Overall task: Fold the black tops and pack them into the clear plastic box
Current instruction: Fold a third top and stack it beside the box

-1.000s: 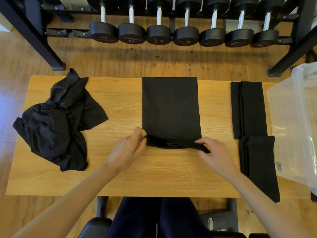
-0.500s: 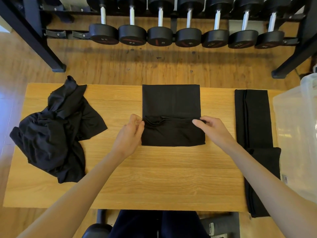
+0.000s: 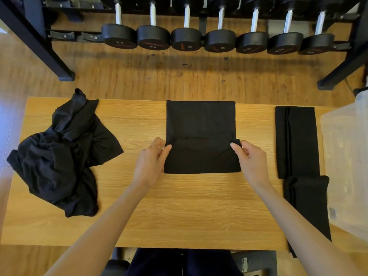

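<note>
A black top [image 3: 201,124] lies flat in the middle of the wooden table [image 3: 179,206], its near third folded up over itself. My left hand [image 3: 152,159] pinches the folded flap's left corner. My right hand [image 3: 249,156] pinches its right corner. Two folded black tops lie at the right: one long strip [image 3: 296,140] further back and another [image 3: 306,196] nearer, partly under my right forearm. A crumpled heap of black tops [image 3: 59,156] sits at the table's left end. The clear plastic box [image 3: 348,166] stands at the right edge, cut off by the frame.
Behind the table a black rack [image 3: 209,36] holds a row of several dumbbells above the wooden floor [image 3: 179,76]. Its legs stand at the far left and far right. Dark trousers and a stool edge show below the table's near edge.
Both hands lifted the top's near hem and carried it away from me, laying it over the middle of the top. The fold now lies flat, with the hands still at its corners.
</note>
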A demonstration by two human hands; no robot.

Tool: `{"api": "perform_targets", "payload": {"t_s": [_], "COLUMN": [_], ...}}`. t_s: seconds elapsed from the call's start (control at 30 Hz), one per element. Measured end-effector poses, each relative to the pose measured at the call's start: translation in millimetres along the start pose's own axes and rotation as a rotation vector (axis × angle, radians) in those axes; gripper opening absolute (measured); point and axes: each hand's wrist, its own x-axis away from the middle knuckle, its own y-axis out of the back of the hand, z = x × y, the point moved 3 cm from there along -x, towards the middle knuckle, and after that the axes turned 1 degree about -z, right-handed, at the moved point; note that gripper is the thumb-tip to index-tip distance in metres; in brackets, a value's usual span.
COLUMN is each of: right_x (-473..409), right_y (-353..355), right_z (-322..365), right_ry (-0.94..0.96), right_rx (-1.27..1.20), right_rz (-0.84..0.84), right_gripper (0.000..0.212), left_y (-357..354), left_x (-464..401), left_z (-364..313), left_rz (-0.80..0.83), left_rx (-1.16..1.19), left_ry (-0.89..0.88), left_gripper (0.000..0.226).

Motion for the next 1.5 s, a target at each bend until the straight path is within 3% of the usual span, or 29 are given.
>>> {"api": "perform_targets", "payload": {"t_s": [0.2,0.4,0.5,0.57,0.67,0.83,1.17,1.37,1.43,1.5], "right_x": [4,15,16,15,12,20,25,22,27,36], "right_y": [-7,-6,-5,-6,-8,-4,-6,-8,-5,-10], "right_z": [-4,-5,-2,-1,-1,-5,-9,-13,-7,2], "right_ry": [0.018,0.040,0.059,0.054,-0.007,-0.048,0.052,-0.026,0.088,0.295], "right_rx": [0.111,0.044,-0.029,-0.068,-0.121,-0.127,-0.005,0.104,0.277,0.426], "right_rz": [-0.054,-0.092,-0.116,-0.088,-0.035,-0.075,-0.124,-0.125,-0.225,-0.260], "right_gripper": [0.040,0.042,0.034,0.009,0.017,0.004,0.011,0.020,0.033,0.038], "left_y": [-3,-4,-4,-4,-2,-3,-8,-7,-3,2], "left_x": [1,6,4,1,0,6,8,3,5,13], "left_z": [-2,-9,-7,-3,0,2,-2,-3,-5,-9], "left_rz": [-0.024,-0.066,-0.034,-0.008,0.004,-0.022,-0.110,-0.078,-0.170,-0.300], "left_rx": [-0.170,-0.313,-0.261,-0.168,-0.090,-0.081,-0.221,-0.191,-0.199,-0.194], "left_ry": [-0.052,-0.094,-0.058,-0.022,-0.019,-0.057,-0.130,-0.050,-0.024,-0.115], "left_gripper": [0.022,0.024,0.023,0.024,0.024,0.021,0.017,0.021,0.021,0.017]}}
